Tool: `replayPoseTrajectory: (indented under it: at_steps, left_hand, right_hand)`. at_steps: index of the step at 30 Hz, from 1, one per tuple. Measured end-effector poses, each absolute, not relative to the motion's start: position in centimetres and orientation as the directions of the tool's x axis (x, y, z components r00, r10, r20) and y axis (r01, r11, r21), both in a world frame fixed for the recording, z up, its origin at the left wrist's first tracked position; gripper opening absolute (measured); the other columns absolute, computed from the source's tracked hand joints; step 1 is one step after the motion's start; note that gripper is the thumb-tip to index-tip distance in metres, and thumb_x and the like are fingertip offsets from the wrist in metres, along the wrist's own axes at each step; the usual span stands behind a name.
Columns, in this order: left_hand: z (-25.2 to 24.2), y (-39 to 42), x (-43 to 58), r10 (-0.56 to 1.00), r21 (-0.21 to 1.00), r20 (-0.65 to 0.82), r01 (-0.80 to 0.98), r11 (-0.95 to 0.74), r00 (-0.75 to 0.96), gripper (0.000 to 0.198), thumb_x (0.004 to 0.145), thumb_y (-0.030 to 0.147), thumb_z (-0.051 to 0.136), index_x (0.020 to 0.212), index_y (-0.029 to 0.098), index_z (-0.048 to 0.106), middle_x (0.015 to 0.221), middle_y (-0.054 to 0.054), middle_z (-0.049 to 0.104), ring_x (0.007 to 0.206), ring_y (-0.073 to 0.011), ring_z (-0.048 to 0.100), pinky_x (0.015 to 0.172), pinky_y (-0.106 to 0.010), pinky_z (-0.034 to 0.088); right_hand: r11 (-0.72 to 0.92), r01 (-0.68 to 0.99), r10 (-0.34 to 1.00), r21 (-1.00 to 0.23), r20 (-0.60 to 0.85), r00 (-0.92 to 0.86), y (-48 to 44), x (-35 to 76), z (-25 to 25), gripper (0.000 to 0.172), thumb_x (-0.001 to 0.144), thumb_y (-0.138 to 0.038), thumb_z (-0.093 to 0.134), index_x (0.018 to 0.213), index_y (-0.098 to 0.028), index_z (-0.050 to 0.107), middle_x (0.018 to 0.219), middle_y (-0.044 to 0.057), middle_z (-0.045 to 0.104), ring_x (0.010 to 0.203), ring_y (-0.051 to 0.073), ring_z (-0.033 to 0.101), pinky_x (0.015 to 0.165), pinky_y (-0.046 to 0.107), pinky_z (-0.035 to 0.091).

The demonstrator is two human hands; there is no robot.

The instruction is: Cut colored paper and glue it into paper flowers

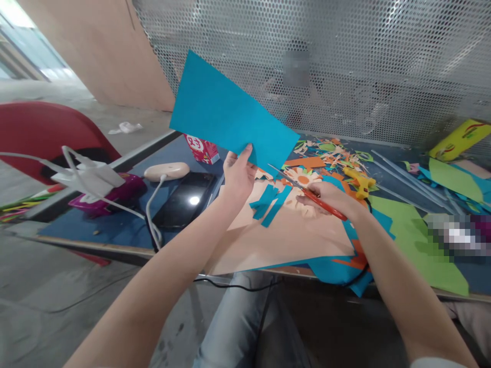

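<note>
My left hand (238,171) pinches the lower edge of a large blue sheet of paper (226,110), thumb in front, and holds it raised over the table. In my right hand (326,199) is a pair of scissors (320,202) with orange-red handles. Their blades point left and lie at the sheet's lower right corner; whether they are cutting I cannot tell. Below, cut blue strips (276,207) rest on a peach sheet (245,245). A peach paper flower (303,180) with an orange centre lies behind the scissors, partly hidden by my right hand.
A yellow glue gun (359,183) and paper scraps (333,153) lie behind my right hand. Green paper (406,235) is at the right. Leftward are a phone (186,199), a pink carton (201,150), and a white power strip (90,176) with cables. A perforated metal panel (238,46) stands behind.
</note>
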State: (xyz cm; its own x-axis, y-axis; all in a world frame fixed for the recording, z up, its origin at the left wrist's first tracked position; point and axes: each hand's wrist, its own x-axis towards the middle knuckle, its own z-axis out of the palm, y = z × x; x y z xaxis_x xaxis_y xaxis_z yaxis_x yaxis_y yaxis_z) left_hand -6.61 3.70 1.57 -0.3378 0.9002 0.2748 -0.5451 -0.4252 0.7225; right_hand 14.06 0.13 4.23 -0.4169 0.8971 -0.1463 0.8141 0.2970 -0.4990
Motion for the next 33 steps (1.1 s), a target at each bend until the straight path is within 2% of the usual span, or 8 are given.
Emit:
replayPoseTrajectory:
  at_steps: [5, 11, 15, 18, 22, 27, 33]
  left_hand:
    - [1.62, 3.66, -6.47, 0.900, 0.709, 0.282, -0.560, -0.428, -0.331, 0.028, 0.068, 0.027, 0.071, 0.090, 0.023, 0.055, 0.109, -0.005, 0.067, 0.108, -0.0211, 0.059, 0.091, -0.037, 0.050]
    - [1.43, 3.72, -6.36, 0.902, 0.741, 0.275, -0.524, -0.419, -0.332, 0.021, 0.073, 0.027, 0.067, 0.090, 0.024, 0.056, 0.109, -0.004, 0.067, 0.108, -0.0190, 0.060, 0.090, -0.035, 0.051]
    - [1.39, 3.76, -6.36, 0.906, 0.732, 0.256, -0.545, -0.410, -0.337, 0.019, 0.074, 0.024, 0.066, 0.090, 0.024, 0.056, 0.110, -0.004, 0.066, 0.107, -0.0189, 0.060, 0.092, -0.035, 0.050]
    - [1.48, 3.74, -6.36, 0.909, 0.722, 0.247, -0.562, -0.404, -0.337, 0.021, 0.073, 0.023, 0.066, 0.091, 0.024, 0.055, 0.109, -0.004, 0.067, 0.109, -0.0190, 0.059, 0.093, -0.035, 0.050]
    - [1.59, 3.74, -6.32, 0.913, 0.717, 0.243, -0.573, -0.397, -0.328, 0.024, 0.073, 0.023, 0.067, 0.093, 0.022, 0.055, 0.109, -0.006, 0.067, 0.110, -0.0195, 0.058, 0.093, -0.036, 0.049]
    - [1.33, 3.93, -6.27, 0.914, 0.699, 0.247, -0.594, -0.398, -0.321, 0.026, 0.070, 0.024, 0.069, 0.091, 0.021, 0.055, 0.108, -0.007, 0.067, 0.108, -0.0209, 0.060, 0.091, -0.038, 0.050]
    - [1.11, 4.04, -6.25, 0.909, 0.700, 0.274, -0.582, -0.413, -0.315, 0.024, 0.069, 0.026, 0.070, 0.087, 0.020, 0.054, 0.104, -0.006, 0.068, 0.105, -0.0211, 0.061, 0.090, -0.038, 0.052]
  right_hand:
    - [0.282, 0.815, 0.896, -0.506, -0.166, -0.412, -0.07, 13.96, 4.56, 0.045, 0.071, -0.063, 0.052, 0.065, -0.018, 0.050, 0.054, -0.002, 0.043, 0.050, 0.009, 0.041, 0.049, 0.024, 0.029]
    - [0.291, 0.806, 0.892, -0.515, -0.159, -0.424, -0.02, 14.08, 4.49, 0.045, 0.070, -0.063, 0.053, 0.063, -0.019, 0.043, 0.060, -0.002, 0.045, 0.054, 0.010, 0.045, 0.052, 0.023, 0.032]
    - [0.303, 0.804, 0.887, -0.511, -0.156, -0.434, 0.27, 14.41, 4.03, 0.040, 0.073, -0.058, 0.052, 0.065, -0.019, 0.045, 0.061, -0.001, 0.047, 0.056, 0.011, 0.047, 0.052, 0.023, 0.032]
    - [0.311, 0.818, 0.892, -0.484, -0.149, -0.427, 0.34, 14.37, 4.00, 0.035, 0.078, -0.052, 0.048, 0.066, -0.019, 0.048, 0.060, -0.001, 0.048, 0.055, 0.011, 0.047, 0.052, 0.023, 0.031]
    - [0.303, 0.845, 0.902, -0.440, -0.154, -0.404, 0.19, 14.01, 4.36, 0.038, 0.074, -0.054, 0.053, 0.064, -0.017, 0.050, 0.062, 0.000, 0.049, 0.054, 0.010, 0.045, 0.050, 0.023, 0.030]
    - [0.275, 0.822, 0.899, -0.499, -0.171, -0.404, 0.10, 13.88, 4.36, 0.042, 0.072, -0.058, 0.052, 0.069, -0.017, 0.055, 0.064, 0.001, 0.052, 0.054, 0.011, 0.047, 0.050, 0.024, 0.033]
    - [0.287, 0.803, 0.893, -0.523, -0.158, -0.422, 0.07, 13.93, 4.25, 0.044, 0.074, -0.061, 0.048, 0.065, -0.018, 0.051, 0.055, -0.001, 0.045, 0.050, 0.011, 0.044, 0.049, 0.024, 0.031]
